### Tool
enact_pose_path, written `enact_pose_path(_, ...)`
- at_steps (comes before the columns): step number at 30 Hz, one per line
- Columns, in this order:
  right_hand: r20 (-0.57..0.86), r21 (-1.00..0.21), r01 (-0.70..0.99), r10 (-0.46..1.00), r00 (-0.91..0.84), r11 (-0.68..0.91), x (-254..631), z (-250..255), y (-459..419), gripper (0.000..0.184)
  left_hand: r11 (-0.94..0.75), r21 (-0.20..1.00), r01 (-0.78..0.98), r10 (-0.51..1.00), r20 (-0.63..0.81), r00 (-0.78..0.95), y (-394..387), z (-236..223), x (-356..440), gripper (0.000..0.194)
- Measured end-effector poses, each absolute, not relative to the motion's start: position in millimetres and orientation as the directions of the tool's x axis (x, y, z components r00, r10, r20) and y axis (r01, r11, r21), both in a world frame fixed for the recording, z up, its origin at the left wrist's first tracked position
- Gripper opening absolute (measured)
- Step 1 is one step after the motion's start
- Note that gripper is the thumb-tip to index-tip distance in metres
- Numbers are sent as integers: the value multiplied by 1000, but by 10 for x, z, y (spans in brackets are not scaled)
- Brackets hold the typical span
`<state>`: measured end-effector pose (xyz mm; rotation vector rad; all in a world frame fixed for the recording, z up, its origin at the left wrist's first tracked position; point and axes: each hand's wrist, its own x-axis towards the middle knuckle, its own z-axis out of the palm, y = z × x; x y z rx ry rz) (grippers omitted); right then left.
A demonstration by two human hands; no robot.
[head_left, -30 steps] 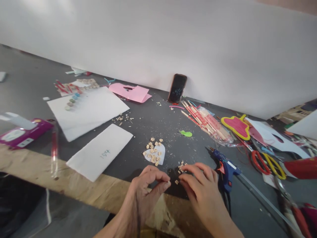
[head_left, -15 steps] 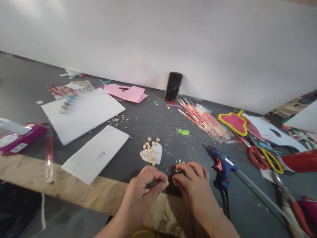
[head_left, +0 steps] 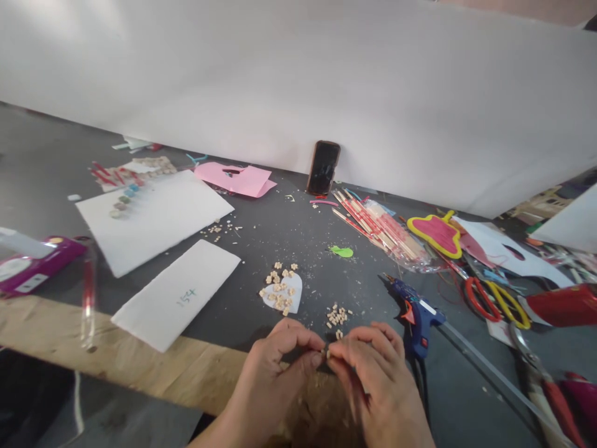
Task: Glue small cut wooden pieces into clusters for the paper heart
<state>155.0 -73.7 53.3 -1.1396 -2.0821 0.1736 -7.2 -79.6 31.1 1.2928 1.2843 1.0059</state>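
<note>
Close to the table's front edge, my left hand (head_left: 289, 358) and my right hand (head_left: 373, 361) meet at the fingertips. Each is closed in a pinch; a small pale wooden piece (head_left: 328, 353) shows at the right fingertips, and a tiny pale bit shows at the left ones. Just beyond my right hand lies a loose pile of small wooden pieces (head_left: 338, 316). Farther off and to the left, several little flower-shaped wooden clusters (head_left: 281, 287) rest on and around a white heart-shaped paper (head_left: 295, 300).
To the right lie a blue glue gun (head_left: 420, 311) with a long glue stick, scissors (head_left: 480, 298) and bagged red-and-wood sticks (head_left: 373, 224). A phone (head_left: 323, 168) leans against the wall. White cards (head_left: 181, 292), pink paper (head_left: 237, 178) and a purple device (head_left: 41, 264) are on the left.
My right hand has moved from the pile to my left hand, a small wooden piece now in its fingertips. The pile is more fully uncovered. The view has shifted slightly.
</note>
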Motion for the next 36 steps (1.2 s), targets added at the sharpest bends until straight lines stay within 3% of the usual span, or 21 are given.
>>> enact_pose_path(14,541,-344,692,737,-406,634,1641,536,-744,13,149,989,-3,984,-148,99,-796,296,2,11)
enact_pose_path(18,494,-443,667,784,-376,599,1688,450,-786,20,162,985,-55,981,-155,118,-809,257,6,8)
enact_pose_path(21,376,-613,615,868,-324,496,1719,435,-828,32,194,976,-103,974,-179,140,-812,274,2,7)
enact_pose_path(24,259,-749,552,929,-265,367,1720,458,-852,25,232,964,-131,966,-212,150,-809,312,2,6)
enact_pose_path(31,211,-822,494,957,-200,285,1642,435,-858,11,163,981,-104,979,-149,137,-827,314,3,6)
enact_pose_path(36,144,-857,478,980,-138,193,1604,336,-892,15,117,991,-71,988,-109,107,-821,325,10,6)
